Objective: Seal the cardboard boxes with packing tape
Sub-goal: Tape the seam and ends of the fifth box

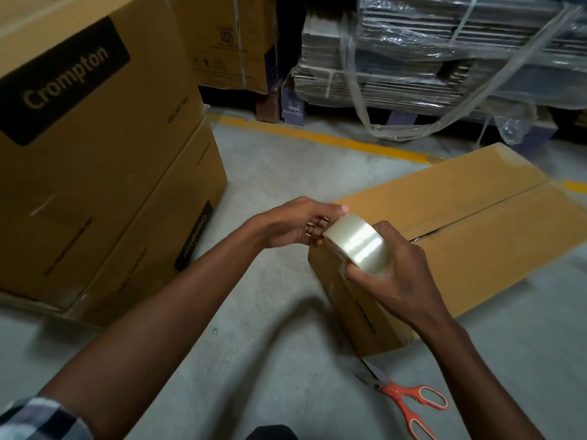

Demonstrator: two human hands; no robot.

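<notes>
Two hands meet over the near left corner of a long box [460, 223] that lies flat on the floor [270, 328], right of centre. The right hand [400, 274] grips a clear tape roll [357, 244], thumb curled on its near side and fingers wrapped behind it. The left hand [295, 223] pinches at the roll's left edge with thumb and curled fingertips; whether a tape end sits between them cannot be told. The roll hovers just above the box corner. The box's top flaps meet in a seam running far right, slightly gapped at the near end.

Orange scissors [409, 404] lie on the floor just near the box, blades pointing toward it. At left, two stacked Crompton boxes [95, 154] stand well apart from the long box. Beyond a yellow line [317, 134] on the floor sits a wrapped pallet [444, 58] of flat cardboard.
</notes>
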